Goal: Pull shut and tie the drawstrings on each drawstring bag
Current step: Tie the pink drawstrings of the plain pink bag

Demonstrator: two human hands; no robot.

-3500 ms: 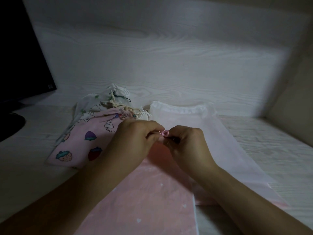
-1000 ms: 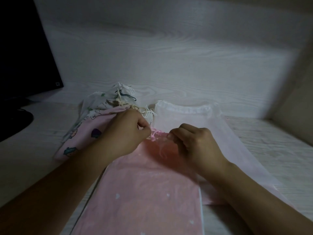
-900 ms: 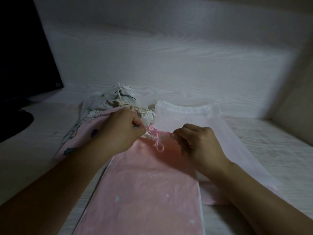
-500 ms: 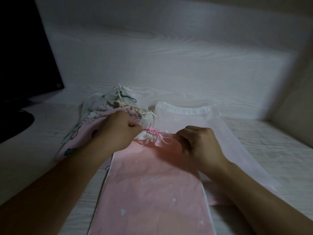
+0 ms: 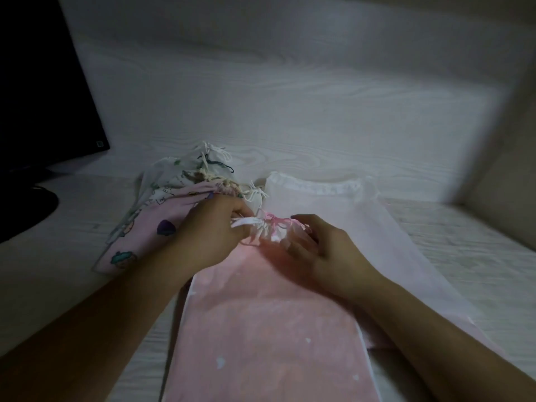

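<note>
Pink bag (image 5: 266, 329) lies flat on the desk (image 5: 49, 274), neck gathered between both hands. Left hand (image 5: 214, 230) pinches the gathered neck; right hand (image 5: 322, 250) rests half-open beside the pink drawstring (image 5: 274, 223), apparently holding nothing, though blur obscures it. Risk: unheld, the bow slackens and the neck reopens.

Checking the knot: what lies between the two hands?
Head view: the pink bag's gathered mouth and pink drawstring lie between left hand and right hand.

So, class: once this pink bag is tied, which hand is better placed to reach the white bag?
Probably the right hand: the white bag lies just beyond it, while the left hand sits over the finished pile.
</note>
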